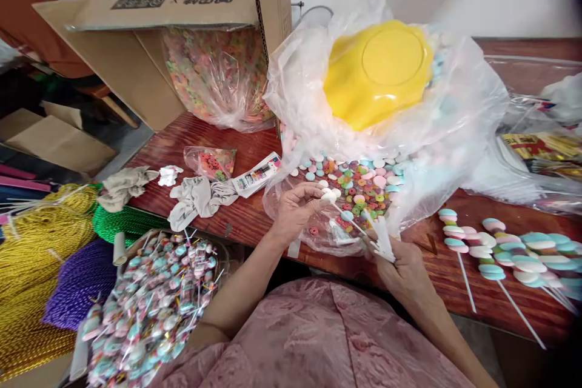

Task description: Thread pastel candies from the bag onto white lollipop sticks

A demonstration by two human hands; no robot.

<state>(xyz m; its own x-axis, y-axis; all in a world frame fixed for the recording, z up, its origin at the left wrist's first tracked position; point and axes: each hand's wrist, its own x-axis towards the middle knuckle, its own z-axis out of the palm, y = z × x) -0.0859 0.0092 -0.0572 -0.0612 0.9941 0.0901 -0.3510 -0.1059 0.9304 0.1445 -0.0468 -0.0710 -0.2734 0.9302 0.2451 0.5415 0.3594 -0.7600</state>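
Note:
My left hand (295, 209) pinches a white marshmallow (331, 194) between thumb and fingertips. From that candy a thin white stick (352, 222) slants down to my right hand (406, 264), which is closed around a bundle of white lollipop sticks (383, 241). Beneath both hands lies a clear plastic sheet (339, 236) strewn with pastel marshmallows (379, 181) and coloured gummy rings (359, 194). Several finished-looking marshmallow skewers (491, 271), stacked in blue, white and pink, rest on the table to the right of my right hand.
A yellow bowl (359, 91) lies upside down on a large plastic bag of marshmallows (454, 115). Left of it, a cardboard box (275, 12) holds bagged gummies (218, 73). Wrapped skewers (159, 297) fill a container below the table's left edge, beside gold cord (40, 279).

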